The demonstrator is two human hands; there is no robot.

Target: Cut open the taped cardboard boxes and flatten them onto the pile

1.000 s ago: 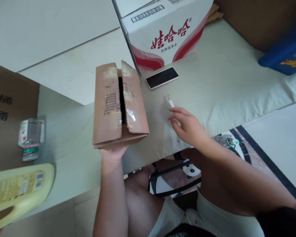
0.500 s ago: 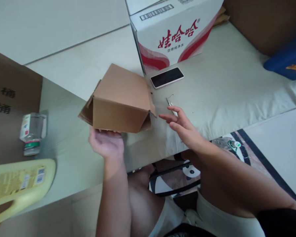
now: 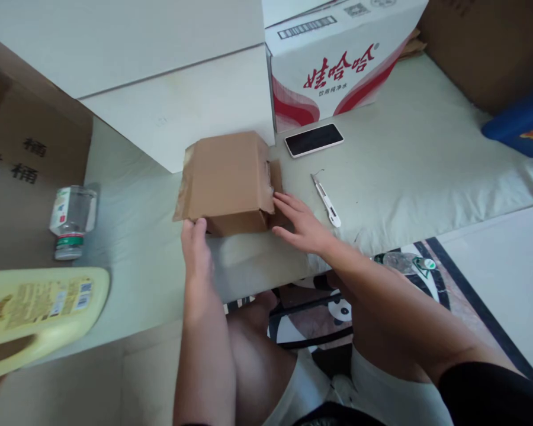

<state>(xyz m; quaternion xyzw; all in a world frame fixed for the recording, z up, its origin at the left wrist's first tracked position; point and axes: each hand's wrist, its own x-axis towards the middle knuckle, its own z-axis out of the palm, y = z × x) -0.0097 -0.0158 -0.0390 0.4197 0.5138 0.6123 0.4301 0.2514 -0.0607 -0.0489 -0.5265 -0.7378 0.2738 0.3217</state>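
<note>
A small brown cardboard box (image 3: pixel 228 177) rests on the pale green padded surface (image 3: pixel 408 148), its loose flaps splayed out at the bottom. My left hand (image 3: pixel 196 245) touches its near left corner, fingers flat against the box. My right hand (image 3: pixel 302 223) presses on the box's right flap, fingers spread. A white utility knife (image 3: pixel 326 199) lies just right of my right hand, untouched.
A black-screened phone (image 3: pixel 314 139) lies behind the knife, in front of a white and red carton (image 3: pixel 337 59). A clear bottle (image 3: pixel 71 220) and a yellow jug (image 3: pixel 39 313) lie at the left. Brown cardboard stands far left, and a blue container (image 3: pixel 522 121) sits far right.
My left hand turned the box over and lowered it onto the surface. My right hand left the knife and came to the box's right side.
</note>
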